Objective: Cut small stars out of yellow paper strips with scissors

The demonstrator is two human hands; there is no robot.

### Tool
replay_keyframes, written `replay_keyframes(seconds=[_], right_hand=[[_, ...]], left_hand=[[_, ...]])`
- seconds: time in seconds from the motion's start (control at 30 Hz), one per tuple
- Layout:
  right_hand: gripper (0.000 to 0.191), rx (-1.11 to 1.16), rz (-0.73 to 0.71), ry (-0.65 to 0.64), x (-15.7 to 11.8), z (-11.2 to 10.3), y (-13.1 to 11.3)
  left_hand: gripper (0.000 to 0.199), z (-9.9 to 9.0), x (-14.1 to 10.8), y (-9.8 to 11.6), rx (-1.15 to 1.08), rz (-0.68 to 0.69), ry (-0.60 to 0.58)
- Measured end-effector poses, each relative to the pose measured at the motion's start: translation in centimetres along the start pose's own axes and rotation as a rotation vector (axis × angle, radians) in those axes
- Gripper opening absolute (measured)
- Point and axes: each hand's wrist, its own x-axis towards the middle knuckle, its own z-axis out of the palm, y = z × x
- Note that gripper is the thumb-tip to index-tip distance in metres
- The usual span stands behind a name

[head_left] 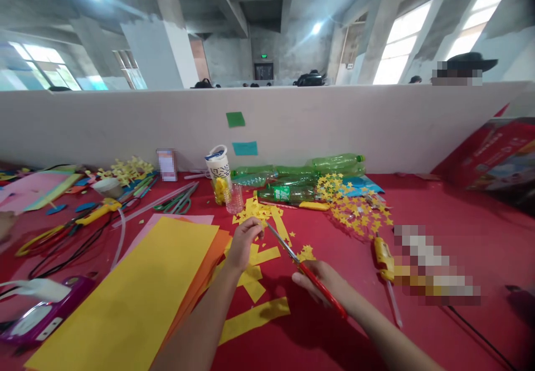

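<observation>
Right hand (320, 282): closed on red scissors (320, 286), tips up by the left hand | Left hand (247, 237): fingers pinched together, any held bit too small to tell | Hands: apart from each other | Scissors: over the red surface (317, 332), above yellow strips (254, 318) | Near: yellow stars (257, 208), 1 big yellow sheet (137, 287) left of the left hand

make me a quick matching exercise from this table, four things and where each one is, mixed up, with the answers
1 red-handled scissors
2 green scissors
3 green note
4 large yellow sheet

a on the partition, above a blue note
b overlapping an orange sheet
c in the right hand
d lying on the red table, in no hand

Pairs: 1-c, 2-d, 3-a, 4-b
</observation>
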Motion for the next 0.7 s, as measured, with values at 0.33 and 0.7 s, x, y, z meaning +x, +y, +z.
replay_keyframes(seconds=[0.33,0.7], right_hand=[[0.044,0.071,-0.002,-0.036,0.0,0.0,0.2],[0.043,0.143,-0.022,-0.056,0.3,0.0,1.7]], left_hand=[[0.012,0.0,0.2,-0.4,-0.022,-0.029,-0.01],[0.012,-0.2,0.2,-0.2,-0.042,-0.045,-0.036]])
